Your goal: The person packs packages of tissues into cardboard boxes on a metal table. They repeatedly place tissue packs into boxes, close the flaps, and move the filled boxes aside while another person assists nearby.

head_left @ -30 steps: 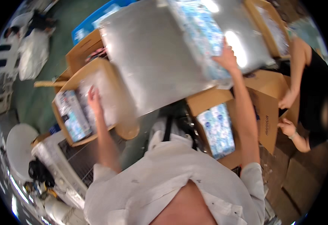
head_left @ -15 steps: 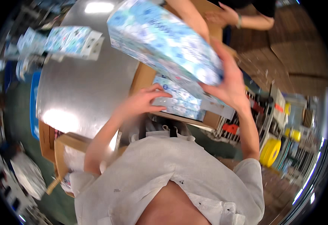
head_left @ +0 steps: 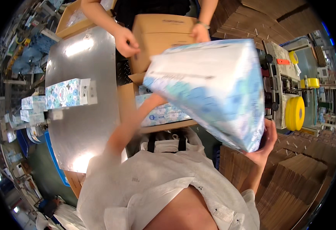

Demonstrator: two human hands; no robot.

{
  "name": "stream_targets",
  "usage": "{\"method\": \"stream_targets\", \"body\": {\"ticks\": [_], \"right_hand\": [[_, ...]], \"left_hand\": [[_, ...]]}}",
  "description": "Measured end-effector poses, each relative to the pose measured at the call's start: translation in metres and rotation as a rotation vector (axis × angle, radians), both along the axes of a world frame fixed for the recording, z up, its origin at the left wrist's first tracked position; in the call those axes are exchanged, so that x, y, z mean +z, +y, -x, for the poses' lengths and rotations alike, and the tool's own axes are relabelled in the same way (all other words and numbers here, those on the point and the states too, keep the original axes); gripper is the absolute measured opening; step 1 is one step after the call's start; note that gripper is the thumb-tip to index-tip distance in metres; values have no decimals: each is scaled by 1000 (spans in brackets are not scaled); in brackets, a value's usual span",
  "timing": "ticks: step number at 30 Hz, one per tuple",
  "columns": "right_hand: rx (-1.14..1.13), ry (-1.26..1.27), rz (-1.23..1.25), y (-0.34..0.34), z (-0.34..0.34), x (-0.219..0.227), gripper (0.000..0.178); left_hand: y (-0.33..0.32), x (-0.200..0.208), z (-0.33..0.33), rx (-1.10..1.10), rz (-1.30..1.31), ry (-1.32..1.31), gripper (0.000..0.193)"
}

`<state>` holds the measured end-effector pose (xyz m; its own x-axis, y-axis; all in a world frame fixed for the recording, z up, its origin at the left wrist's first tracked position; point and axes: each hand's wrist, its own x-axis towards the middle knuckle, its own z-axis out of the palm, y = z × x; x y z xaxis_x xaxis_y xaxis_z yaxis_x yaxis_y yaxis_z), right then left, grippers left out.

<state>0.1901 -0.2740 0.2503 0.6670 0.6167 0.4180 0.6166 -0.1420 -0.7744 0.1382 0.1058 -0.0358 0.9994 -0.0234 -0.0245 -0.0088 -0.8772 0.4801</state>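
The right hand (head_left: 265, 142) grips the lower corner of a large blue-and-white floral pack (head_left: 214, 76), tilted in the air above and to the right of an open carton (head_left: 127, 102) holding similar packs (head_left: 164, 117). The left hand (head_left: 159, 99) is over the carton, its fingers hidden behind the pack, so its grip cannot be told. Left of the carton, a smaller floral pack (head_left: 64, 94) lies on a metal table (head_left: 85, 134).

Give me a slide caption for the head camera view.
Right hand holding a blue floral pack near an open carton, a co-worker opposite.
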Motion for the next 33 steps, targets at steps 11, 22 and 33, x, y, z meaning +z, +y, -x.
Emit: {"method": "stream_targets", "body": {"ticks": [11,22,33], "right_hand": [[157,85,69,83,30,-17,102],[-465,95,-209,-52,73,-37,104],[-527,548,-418,-14,134,-58,67]], "left_hand": [[40,-23,98,419,47,57,41],[79,-19,151,187,-75,-161,52],[74,-21,162,225,192,-306,40]]}}
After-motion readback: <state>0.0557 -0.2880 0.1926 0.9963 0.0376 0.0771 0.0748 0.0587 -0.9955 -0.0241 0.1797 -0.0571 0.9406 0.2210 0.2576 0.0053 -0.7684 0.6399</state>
